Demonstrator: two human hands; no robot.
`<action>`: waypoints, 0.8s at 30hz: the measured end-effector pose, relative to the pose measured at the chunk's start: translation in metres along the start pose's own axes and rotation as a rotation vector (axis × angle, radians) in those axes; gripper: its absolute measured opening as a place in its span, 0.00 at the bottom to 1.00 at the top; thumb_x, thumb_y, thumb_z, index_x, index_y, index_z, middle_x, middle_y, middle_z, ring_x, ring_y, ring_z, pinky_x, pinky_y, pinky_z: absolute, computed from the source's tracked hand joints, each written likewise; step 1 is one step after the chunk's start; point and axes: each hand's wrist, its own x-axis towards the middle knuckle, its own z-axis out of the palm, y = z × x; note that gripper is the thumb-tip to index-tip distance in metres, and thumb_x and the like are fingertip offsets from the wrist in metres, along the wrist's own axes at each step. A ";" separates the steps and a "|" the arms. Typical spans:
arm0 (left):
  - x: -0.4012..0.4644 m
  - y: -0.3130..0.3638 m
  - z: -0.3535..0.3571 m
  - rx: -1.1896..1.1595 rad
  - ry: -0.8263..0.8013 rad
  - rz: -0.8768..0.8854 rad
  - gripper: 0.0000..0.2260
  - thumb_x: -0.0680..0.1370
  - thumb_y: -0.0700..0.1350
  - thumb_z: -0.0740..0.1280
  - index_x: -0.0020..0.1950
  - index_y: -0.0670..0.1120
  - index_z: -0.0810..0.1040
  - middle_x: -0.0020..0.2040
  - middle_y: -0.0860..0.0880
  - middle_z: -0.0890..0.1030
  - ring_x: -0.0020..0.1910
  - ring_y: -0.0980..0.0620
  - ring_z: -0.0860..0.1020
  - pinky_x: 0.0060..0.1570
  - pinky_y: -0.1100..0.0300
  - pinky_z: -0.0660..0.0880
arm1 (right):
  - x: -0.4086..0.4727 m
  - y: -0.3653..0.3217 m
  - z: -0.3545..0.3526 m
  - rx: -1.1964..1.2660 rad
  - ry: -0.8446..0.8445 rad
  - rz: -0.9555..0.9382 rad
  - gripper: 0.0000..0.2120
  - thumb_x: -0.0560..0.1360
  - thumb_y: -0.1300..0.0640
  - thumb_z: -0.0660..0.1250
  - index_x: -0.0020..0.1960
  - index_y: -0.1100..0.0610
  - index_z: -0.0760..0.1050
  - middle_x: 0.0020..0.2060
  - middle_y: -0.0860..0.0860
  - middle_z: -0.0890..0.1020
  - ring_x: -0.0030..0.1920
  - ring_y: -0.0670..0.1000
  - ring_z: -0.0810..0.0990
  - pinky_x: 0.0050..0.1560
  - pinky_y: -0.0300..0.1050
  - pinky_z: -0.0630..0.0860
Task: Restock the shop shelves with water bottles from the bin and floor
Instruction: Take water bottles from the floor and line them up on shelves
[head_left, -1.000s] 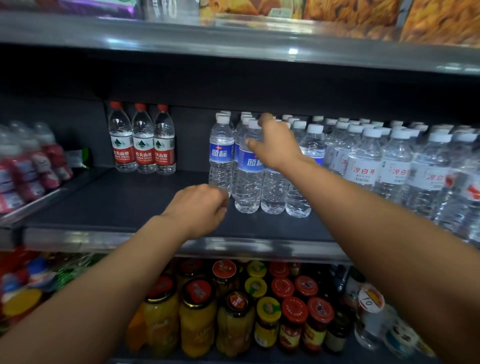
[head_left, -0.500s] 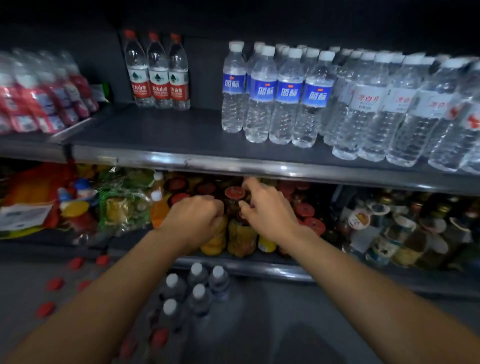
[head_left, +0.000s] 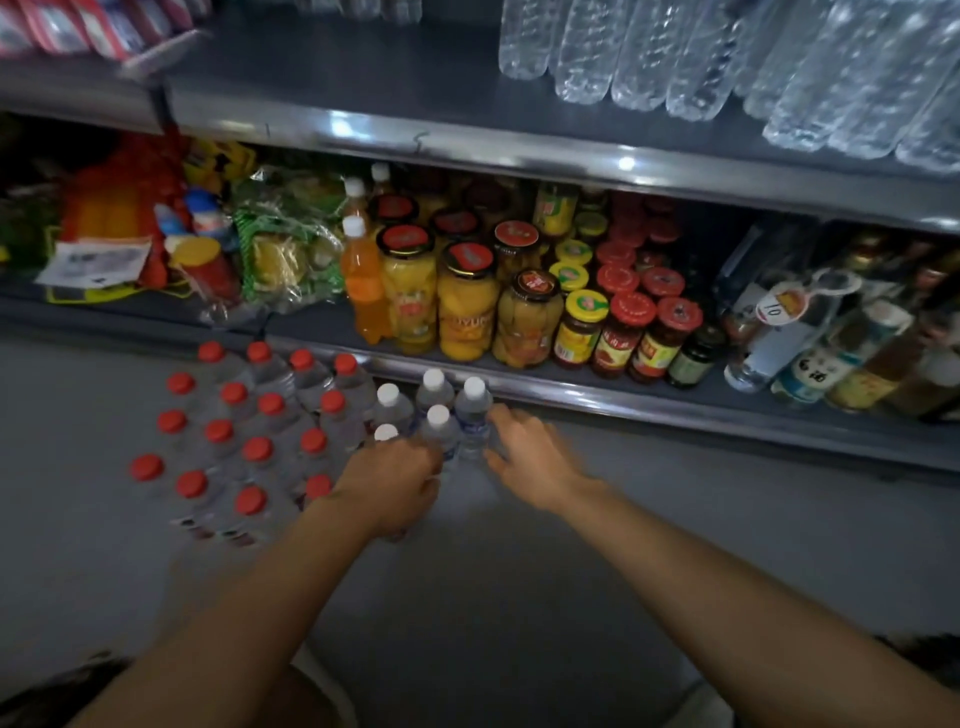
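Place: a small grocery shop, seen from where I crouch at its shelving.
Shelving: grey metal shelves (head_left: 519, 150) with shiny front rails, stacked in tiers.
Upper tier: rows of clear water bottles (head_left: 691, 57) packed side by side.
Lower tier: glass jars of yellow fruit (head_left: 467, 306), red-lidded sauce jars (head_left: 621, 332), an orange drink bottle (head_left: 363, 280), bagged goods (head_left: 280, 244).
Price mark: a round tag reading 10 (head_left: 776, 306) among the bottles at right.
Floor stock: red-capped bottles (head_left: 249, 431) and white-capped bottles (head_left: 441, 415) standing in groups on the grey floor (head_left: 675, 519).
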 end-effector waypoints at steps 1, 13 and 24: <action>-0.001 0.000 0.006 -0.017 -0.014 0.007 0.10 0.78 0.48 0.59 0.55 0.47 0.75 0.60 0.45 0.77 0.57 0.42 0.76 0.49 0.52 0.73 | 0.000 -0.001 0.006 -0.009 -0.017 0.004 0.21 0.78 0.53 0.61 0.68 0.58 0.62 0.61 0.59 0.75 0.58 0.64 0.76 0.51 0.54 0.75; 0.026 -0.017 0.030 -0.093 -0.060 0.016 0.08 0.79 0.47 0.59 0.51 0.45 0.75 0.55 0.45 0.78 0.53 0.43 0.77 0.48 0.51 0.75 | 0.063 -0.007 0.039 -0.019 -0.123 -0.052 0.21 0.76 0.57 0.63 0.67 0.57 0.62 0.61 0.60 0.75 0.57 0.65 0.75 0.46 0.55 0.75; 0.048 -0.031 0.048 -0.088 -0.128 0.047 0.10 0.79 0.47 0.59 0.56 0.45 0.75 0.58 0.45 0.78 0.57 0.42 0.76 0.53 0.50 0.75 | 0.110 0.000 0.062 -0.073 -0.245 -0.141 0.27 0.77 0.55 0.65 0.72 0.52 0.58 0.57 0.62 0.76 0.54 0.65 0.76 0.42 0.53 0.74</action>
